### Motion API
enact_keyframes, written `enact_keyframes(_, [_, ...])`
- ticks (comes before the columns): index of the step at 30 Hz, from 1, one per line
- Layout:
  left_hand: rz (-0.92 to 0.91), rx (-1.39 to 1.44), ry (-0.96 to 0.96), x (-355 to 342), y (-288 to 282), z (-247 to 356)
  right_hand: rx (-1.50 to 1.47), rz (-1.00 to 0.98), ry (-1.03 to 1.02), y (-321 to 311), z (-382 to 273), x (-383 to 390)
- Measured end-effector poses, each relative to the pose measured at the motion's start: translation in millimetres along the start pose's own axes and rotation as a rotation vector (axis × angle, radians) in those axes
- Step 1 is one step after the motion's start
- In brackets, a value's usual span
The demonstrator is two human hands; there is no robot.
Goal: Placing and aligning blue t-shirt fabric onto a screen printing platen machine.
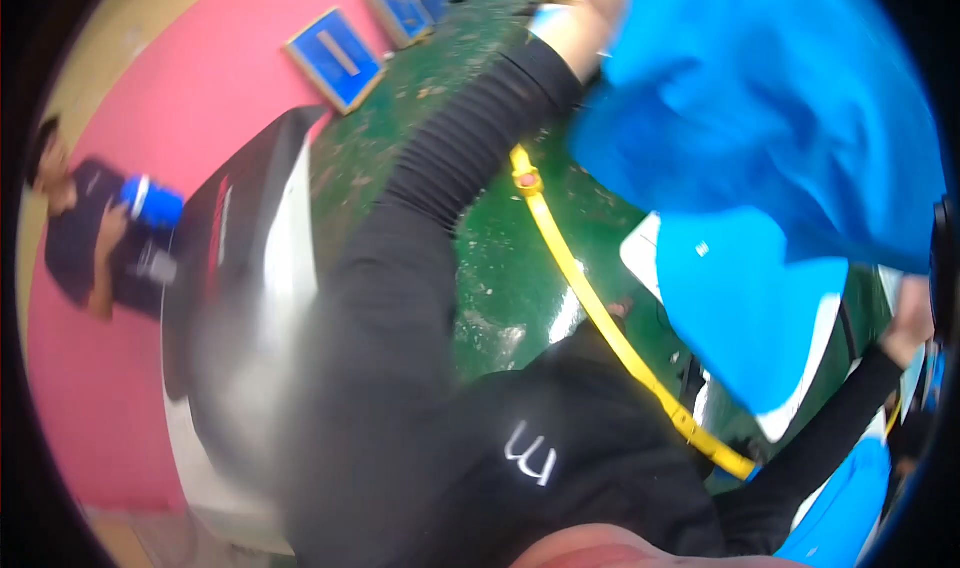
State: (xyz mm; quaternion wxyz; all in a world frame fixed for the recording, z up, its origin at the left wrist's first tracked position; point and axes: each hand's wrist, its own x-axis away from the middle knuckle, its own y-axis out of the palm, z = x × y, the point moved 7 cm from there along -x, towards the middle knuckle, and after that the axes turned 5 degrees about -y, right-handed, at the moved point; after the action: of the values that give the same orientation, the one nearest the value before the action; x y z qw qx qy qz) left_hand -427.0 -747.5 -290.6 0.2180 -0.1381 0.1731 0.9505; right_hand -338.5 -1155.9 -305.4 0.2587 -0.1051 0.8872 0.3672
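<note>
A large blue cloth (760, 98) is lifted between my two hands and blurred in places by motion. At the top, my left hand (595, 23) grips its left edge, the fingertips cut off or smeared. On the far right, my right hand (910, 320) grips the cloth's lower right corner, its fingers partly hidden near the picture's rim. Beneath the raised cloth, a flat blue fabric piece (745, 298) lies on a white board (640, 253). Across my black shirt, a yellow strap (590, 298) with a buckle-like ring hangs down.
Further blue fabric (845, 508) lies on white at the lower right. A black and white bulky object (240, 228) stands at left. Behind it, a person (90, 218) holds a blue container (152, 203). Blue-panelled frames (335, 60) lean against a pink wall above the green floor (490, 298).
</note>
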Motion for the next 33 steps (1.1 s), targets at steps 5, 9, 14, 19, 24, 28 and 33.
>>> enact_keyframes(5, [0.300, -0.003, -0.396, 145, -9, -189, 0.033, 0.218, 0.611, -88, 186, 198])
enact_keyframes(9, [0.217, -0.030, -0.468, 225, 45, -268, -0.085, -0.079, 0.867, -57, 223, 284])
enact_keyframes(14, [0.485, 0.620, -0.178, 224, 10, -234, 0.126, 0.019, 1.032, -44, 227, 257])
enact_keyframes(19, [0.663, 0.250, -0.349, 214, 2, -226, 0.133, 0.074, 0.987, -91, 241, 272])
enact_keyframes(24, [0.521, 0.494, -0.266, 203, 49, -224, 0.244, 0.170, 0.888, -150, 251, 290])
enact_keyframes(28, [0.364, 0.439, -0.207, 185, 81, -203, 0.104, 0.160, 1.019, -136, 258, 313])
enact_keyframes(33, [0.377, 0.085, -0.299, 162, 119, -214, 0.162, 0.050, 0.957, -109, 251, 311])
